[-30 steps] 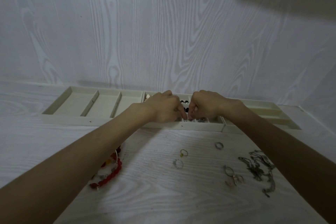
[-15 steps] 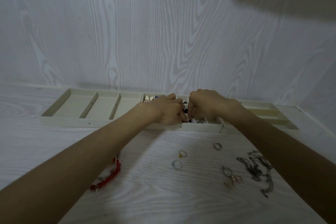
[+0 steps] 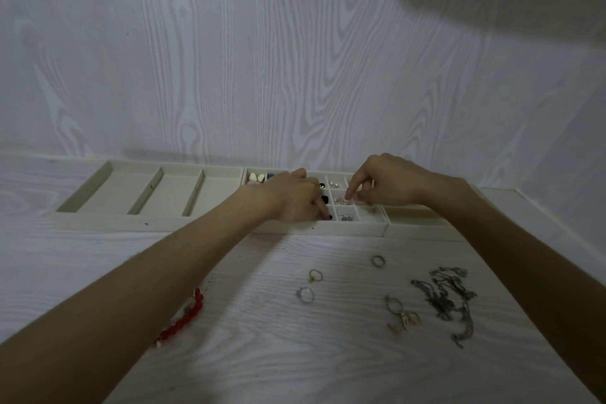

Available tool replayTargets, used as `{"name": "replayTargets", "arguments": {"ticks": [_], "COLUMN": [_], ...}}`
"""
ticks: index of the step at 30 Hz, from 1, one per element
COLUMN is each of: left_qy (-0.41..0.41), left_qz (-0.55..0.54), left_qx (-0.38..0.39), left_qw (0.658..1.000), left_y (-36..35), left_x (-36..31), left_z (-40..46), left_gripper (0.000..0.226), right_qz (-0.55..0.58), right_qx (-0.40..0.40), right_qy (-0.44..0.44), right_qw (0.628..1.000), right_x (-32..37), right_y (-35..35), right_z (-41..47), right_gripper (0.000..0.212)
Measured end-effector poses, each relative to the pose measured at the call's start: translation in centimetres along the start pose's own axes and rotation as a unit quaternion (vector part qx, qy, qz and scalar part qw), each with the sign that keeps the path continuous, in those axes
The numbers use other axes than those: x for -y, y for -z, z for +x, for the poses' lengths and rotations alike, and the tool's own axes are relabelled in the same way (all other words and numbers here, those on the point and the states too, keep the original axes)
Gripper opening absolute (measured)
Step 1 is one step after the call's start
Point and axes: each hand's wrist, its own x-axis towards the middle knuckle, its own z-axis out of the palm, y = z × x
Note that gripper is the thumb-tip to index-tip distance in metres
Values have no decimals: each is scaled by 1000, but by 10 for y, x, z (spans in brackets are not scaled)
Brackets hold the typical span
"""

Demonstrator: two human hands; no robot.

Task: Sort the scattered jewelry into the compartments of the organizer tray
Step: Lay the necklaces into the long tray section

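Partway: earrings already sit in small cells of cream felt organizer tray (image 3: 157, 226) at 12 o'clock; my left hand (image 3: 292, 197) fingers curled into cell, right hand (image 3: 383, 184) pinching something tiny, contents unclear; silver rings (image 3: 306, 294), dark tangled chain (image 3: 449, 302) at 4 o'clock, red bead bracelet (image 3: 183, 318) at 8 o'clock unsorted

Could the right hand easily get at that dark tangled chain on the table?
Probably yes. The right hand hovers over the organizer tray, and the dark tangled chain lies uncovered on the table, nearer the person beside that forearm, nothing on top of it.
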Motion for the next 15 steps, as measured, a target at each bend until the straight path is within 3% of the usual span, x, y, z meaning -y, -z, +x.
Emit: {"name": "replayTargets", "arguments": {"ticks": [8, 15], "left_qy": [8, 19], "left_qz": [-26, -161], "left_qx": [-4, -99], "left_qw": [1000, 982], "left_y": [2, 2], "left_x": [-1, -24], "left_z": [-6, -49], "left_gripper": [37, 28], "right_qz": [19, 76], "right_qx": [-29, -12], "right_qy": [-11, -15], "right_qw": [999, 997], "right_x": [-12, -24], "right_y": [7, -11], "right_z": [-25, -92], "right_gripper": [20, 21]}}
